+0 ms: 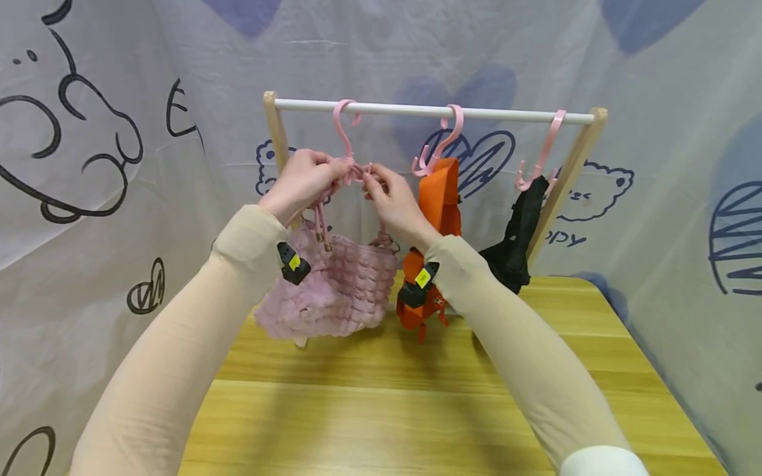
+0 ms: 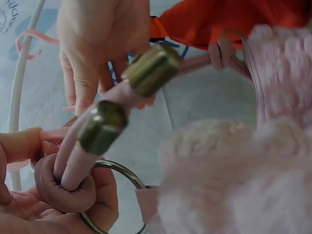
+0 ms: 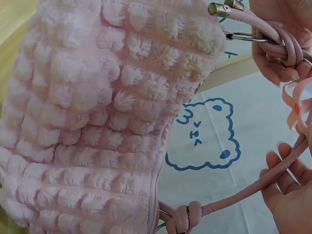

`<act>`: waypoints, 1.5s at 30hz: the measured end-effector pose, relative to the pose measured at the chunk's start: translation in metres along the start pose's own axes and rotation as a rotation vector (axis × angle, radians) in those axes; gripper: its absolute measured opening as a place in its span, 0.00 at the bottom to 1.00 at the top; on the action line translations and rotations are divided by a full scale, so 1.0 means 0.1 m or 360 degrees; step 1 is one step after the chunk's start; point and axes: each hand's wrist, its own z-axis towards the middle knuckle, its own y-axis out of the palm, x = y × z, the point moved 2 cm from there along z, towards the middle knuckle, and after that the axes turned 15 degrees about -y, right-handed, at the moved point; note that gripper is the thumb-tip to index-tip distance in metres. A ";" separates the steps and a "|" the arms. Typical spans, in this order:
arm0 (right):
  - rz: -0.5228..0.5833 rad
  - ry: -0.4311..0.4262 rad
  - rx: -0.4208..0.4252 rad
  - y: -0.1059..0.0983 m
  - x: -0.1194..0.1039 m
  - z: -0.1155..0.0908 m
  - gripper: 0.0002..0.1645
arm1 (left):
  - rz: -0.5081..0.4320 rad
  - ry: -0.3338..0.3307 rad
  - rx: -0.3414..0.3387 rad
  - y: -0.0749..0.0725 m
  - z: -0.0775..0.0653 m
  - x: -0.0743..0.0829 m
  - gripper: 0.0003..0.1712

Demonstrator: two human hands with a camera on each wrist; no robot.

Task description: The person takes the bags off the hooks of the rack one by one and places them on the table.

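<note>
A puffy pink quilted bag (image 1: 351, 284) hangs at the left of a small rack, below a pink double hook (image 1: 340, 125). My left hand (image 1: 306, 182) pinches the bag's pink cord strap (image 3: 258, 187) on the left of the hook's lower end. In the left wrist view, its fingers lie around the strap's knot (image 2: 66, 190), by a metal ring (image 2: 124, 171) and two brass-coloured cord ends (image 2: 153, 70). My right hand (image 1: 395, 201) grips the strap just right of the hook, thumb and fingers close together. The exact contact at the hook is partly hidden.
An orange bag (image 1: 439, 198) hangs from a second pink hook (image 1: 455, 129), close to my right wrist. Further right, a black bag (image 1: 514, 238) hangs from a third hook (image 1: 550, 142). The white rail (image 1: 393, 109) has wooden posts and stands on a wooden table (image 1: 357, 423).
</note>
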 end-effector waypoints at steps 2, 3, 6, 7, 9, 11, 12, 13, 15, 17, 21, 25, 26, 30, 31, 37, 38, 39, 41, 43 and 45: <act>0.0010 -0.0004 0.0006 0.00 -0.01 0.00 0.20 | 0.0096 0.0066 0.0072 0.00 -0.02 0.02 0.17; 0.0012 -0.0006 0.0009 0.00 -0.01 0.00 0.20 | 0.0151 0.0100 0.0112 0.01 -0.03 0.02 0.17; 0.0028 -0.0016 0.0023 -0.01 -0.01 0.00 0.20 | 0.0347 0.0249 0.0275 0.04 -0.05 0.04 0.15; 0.0035 -0.0020 0.0027 -0.01 -0.01 -0.01 0.20 | 0.0404 0.0297 0.0334 0.05 -0.05 0.04 0.15; 0.0044 -0.0030 0.0034 -0.01 -0.01 -0.01 0.20 | 0.0488 0.0391 0.0431 0.08 -0.06 0.04 0.15; 0.0063 -0.0041 0.0040 -0.01 -0.01 -0.01 0.20 | 0.0548 0.0481 0.0518 0.11 -0.06 0.02 0.14; 0.0068 -0.0047 0.0043 -0.01 0.00 -0.01 0.20 | 0.0569 0.0519 0.0552 0.12 -0.07 0.01 0.13; 0.0073 -0.0049 0.0045 -0.01 0.00 -0.01 0.20 | 0.0585 0.0549 0.0575 0.13 -0.07 -0.01 0.13; 0.0078 -0.0050 0.0048 -0.01 0.01 -0.01 0.19 | 0.0615 0.0616 0.0622 0.15 -0.08 -0.05 0.13; 0.0108 -0.0041 0.0051 0.00 0.02 -0.01 0.19 | 0.0639 0.0687 0.0670 0.16 -0.08 -0.09 0.13; 0.0215 0.0008 0.0066 0.01 0.03 -0.02 0.20 | 0.0693 0.0814 0.0752 0.18 -0.08 -0.15 0.13; 0.0370 0.0117 0.0101 0.00 0.04 -0.02 0.20 | 0.0719 0.0909 0.0795 0.19 -0.07 -0.19 0.13; 0.0425 0.0156 0.0111 -0.01 0.05 -0.03 0.20 | 0.0718 0.0928 0.0803 0.19 -0.07 -0.20 0.13; 0.0628 0.0301 0.0116 -0.04 0.10 -0.04 0.22 | 0.0702 0.0998 0.0838 0.21 -0.07 -0.24 0.13; 0.0675 0.0337 0.0113 -0.05 0.12 -0.04 0.22 | 0.0702 0.1013 0.0846 0.21 -0.08 -0.25 0.13; 0.0958 0.0448 0.0066 -0.06 0.17 -0.06 0.18 | 0.0705 0.1079 0.0869 0.24 -0.08 -0.30 0.14; 0.0990 0.0452 0.0053 -0.06 0.17 -0.06 0.17 | 0.0701 0.1084 0.0872 0.24 -0.08 -0.31 0.14; 0.1016 0.0459 0.0039 -0.07 0.17 -0.06 0.17 | 0.0693 0.1084 0.0870 0.24 -0.08 -0.31 0.14; 0.1050 0.0478 0.0016 -0.07 0.17 -0.06 0.18 | 0.0680 0.1081 0.0868 0.25 -0.08 -0.32 0.14; 0.1055 0.0505 -0.0007 -0.08 0.16 -0.05 0.22 | 0.0666 0.1066 0.0862 0.25 -0.08 -0.33 0.14; 0.1049 0.0534 -0.0025 -0.08 0.15 -0.05 0.25 | 0.0653 0.1050 0.0852 0.26 -0.08 -0.35 0.15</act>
